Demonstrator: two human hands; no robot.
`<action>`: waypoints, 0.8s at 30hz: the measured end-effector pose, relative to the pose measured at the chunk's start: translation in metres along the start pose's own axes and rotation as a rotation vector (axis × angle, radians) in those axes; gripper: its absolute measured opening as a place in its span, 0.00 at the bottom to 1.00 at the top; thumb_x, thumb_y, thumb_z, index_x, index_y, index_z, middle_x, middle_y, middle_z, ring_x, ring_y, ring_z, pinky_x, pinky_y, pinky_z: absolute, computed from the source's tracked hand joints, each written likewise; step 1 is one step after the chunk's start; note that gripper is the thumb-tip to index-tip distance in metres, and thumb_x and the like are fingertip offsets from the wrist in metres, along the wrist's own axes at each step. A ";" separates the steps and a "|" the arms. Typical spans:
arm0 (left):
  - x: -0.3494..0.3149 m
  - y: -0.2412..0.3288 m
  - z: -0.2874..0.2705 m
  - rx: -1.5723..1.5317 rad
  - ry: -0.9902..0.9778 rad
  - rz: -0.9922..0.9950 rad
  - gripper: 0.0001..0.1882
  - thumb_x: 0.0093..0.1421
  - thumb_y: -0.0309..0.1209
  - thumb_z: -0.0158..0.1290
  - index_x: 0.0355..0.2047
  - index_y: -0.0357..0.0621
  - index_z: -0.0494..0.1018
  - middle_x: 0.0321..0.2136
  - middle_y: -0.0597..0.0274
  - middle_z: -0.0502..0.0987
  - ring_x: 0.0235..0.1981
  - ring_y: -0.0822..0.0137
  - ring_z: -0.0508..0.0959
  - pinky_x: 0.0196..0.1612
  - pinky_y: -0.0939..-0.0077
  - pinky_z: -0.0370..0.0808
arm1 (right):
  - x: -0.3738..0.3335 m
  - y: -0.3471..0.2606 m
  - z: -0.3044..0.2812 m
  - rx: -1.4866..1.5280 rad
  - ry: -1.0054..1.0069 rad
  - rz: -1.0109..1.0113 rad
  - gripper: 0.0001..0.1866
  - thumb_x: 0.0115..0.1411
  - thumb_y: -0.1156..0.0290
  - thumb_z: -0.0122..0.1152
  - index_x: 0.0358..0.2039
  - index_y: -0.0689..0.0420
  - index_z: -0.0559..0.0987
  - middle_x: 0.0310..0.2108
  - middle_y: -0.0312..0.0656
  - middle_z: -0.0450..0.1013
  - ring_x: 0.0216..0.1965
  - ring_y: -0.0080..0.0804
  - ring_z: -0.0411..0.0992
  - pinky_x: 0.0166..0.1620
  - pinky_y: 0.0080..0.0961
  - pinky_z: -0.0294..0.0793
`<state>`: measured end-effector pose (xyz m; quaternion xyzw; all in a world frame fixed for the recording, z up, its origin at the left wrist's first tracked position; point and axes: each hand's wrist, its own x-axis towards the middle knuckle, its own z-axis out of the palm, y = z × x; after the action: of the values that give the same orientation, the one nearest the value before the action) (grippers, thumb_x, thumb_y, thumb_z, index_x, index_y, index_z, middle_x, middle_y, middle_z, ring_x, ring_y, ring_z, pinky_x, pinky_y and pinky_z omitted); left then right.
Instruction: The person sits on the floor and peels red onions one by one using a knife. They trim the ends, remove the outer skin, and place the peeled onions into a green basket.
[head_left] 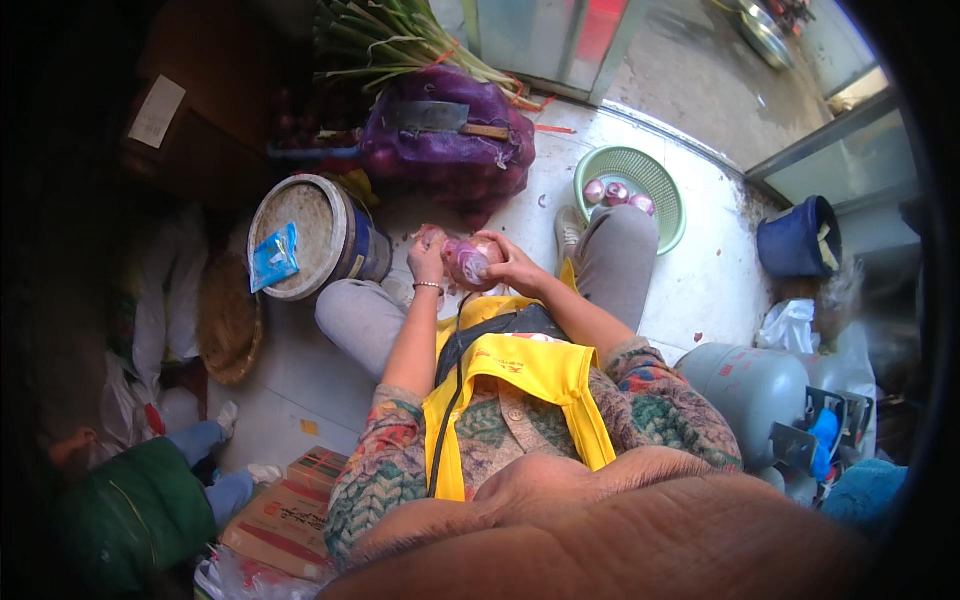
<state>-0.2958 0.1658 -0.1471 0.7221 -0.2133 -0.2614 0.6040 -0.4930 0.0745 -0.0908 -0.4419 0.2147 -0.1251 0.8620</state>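
Curving around the right side of a glossy, rounded onion [466, 264], the right hand [512, 264] holds it above the floor [700, 290], well in from the floor's doorway edge [690, 146]. The onion is reddish purple with paler, whitish patches. Bunched close to the onion's left side is the left hand [427, 260]; whether it grips anything, I cannot tell. Nearer that edge, a green basket [664, 185] holds more purple onions [616, 193].
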 end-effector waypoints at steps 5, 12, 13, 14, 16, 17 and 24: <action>-0.012 -0.056 0.018 0.770 -0.283 -0.030 0.24 0.57 0.36 0.59 0.54 0.45 0.74 0.40 0.46 0.80 0.43 0.47 0.80 0.49 0.59 0.76 | -0.017 -0.022 -0.014 0.331 0.059 -0.092 0.45 0.49 0.77 0.67 0.66 0.51 0.56 0.61 0.47 0.62 0.62 0.45 0.65 0.63 0.49 0.67; -0.008 -0.022 0.028 -0.224 -0.359 -0.165 0.27 0.66 0.50 0.51 0.58 0.47 0.71 0.53 0.58 0.74 0.54 0.57 0.74 0.56 0.65 0.72 | -0.017 -0.029 -0.023 0.460 0.084 -0.098 0.40 0.55 0.70 0.65 0.66 0.51 0.58 0.62 0.44 0.62 0.63 0.43 0.62 0.64 0.51 0.65; -0.018 0.006 0.029 -0.265 -0.373 -0.482 0.27 0.68 0.53 0.48 0.56 0.48 0.73 0.52 0.62 0.75 0.50 0.62 0.75 0.52 0.64 0.74 | -0.018 -0.028 -0.018 0.480 0.084 -0.078 0.36 0.58 0.66 0.64 0.65 0.51 0.60 0.62 0.44 0.63 0.63 0.42 0.63 0.64 0.50 0.65; -0.026 0.030 0.029 -0.406 -0.423 -0.574 0.27 0.68 0.53 0.47 0.56 0.47 0.73 0.51 0.62 0.75 0.48 0.63 0.76 0.50 0.66 0.75 | -0.018 -0.024 -0.019 0.512 0.065 -0.031 0.36 0.59 0.65 0.64 0.65 0.51 0.60 0.62 0.44 0.64 0.62 0.42 0.64 0.64 0.50 0.65; -0.040 0.073 0.026 -0.691 -0.532 -0.747 0.26 0.69 0.53 0.46 0.55 0.47 0.73 0.49 0.63 0.75 0.44 0.66 0.76 0.47 0.68 0.76 | -0.014 -0.011 -0.030 0.572 0.031 0.053 0.35 0.60 0.63 0.63 0.66 0.51 0.60 0.61 0.44 0.65 0.62 0.43 0.65 0.63 0.50 0.65; -0.048 0.094 0.024 -0.796 -0.505 -0.729 0.20 0.69 0.44 0.50 0.54 0.46 0.73 0.43 0.65 0.77 0.37 0.72 0.76 0.39 0.77 0.75 | -0.012 -0.009 -0.026 0.533 0.051 0.048 0.34 0.62 0.60 0.61 0.65 0.52 0.61 0.60 0.44 0.66 0.61 0.43 0.66 0.63 0.50 0.66; -0.036 0.071 0.009 -0.572 -0.383 -0.364 0.13 0.62 0.20 0.54 0.47 0.41 0.74 0.33 0.68 0.78 0.26 0.78 0.74 0.26 0.84 0.70 | -0.006 -0.010 -0.016 0.458 -0.033 0.000 0.34 0.62 0.58 0.60 0.65 0.56 0.62 0.61 0.46 0.67 0.62 0.42 0.66 0.66 0.44 0.62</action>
<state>-0.3291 0.1684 -0.0737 0.4885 -0.1090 -0.5433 0.6740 -0.5068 0.0597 -0.0895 -0.2367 0.1665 -0.1631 0.9432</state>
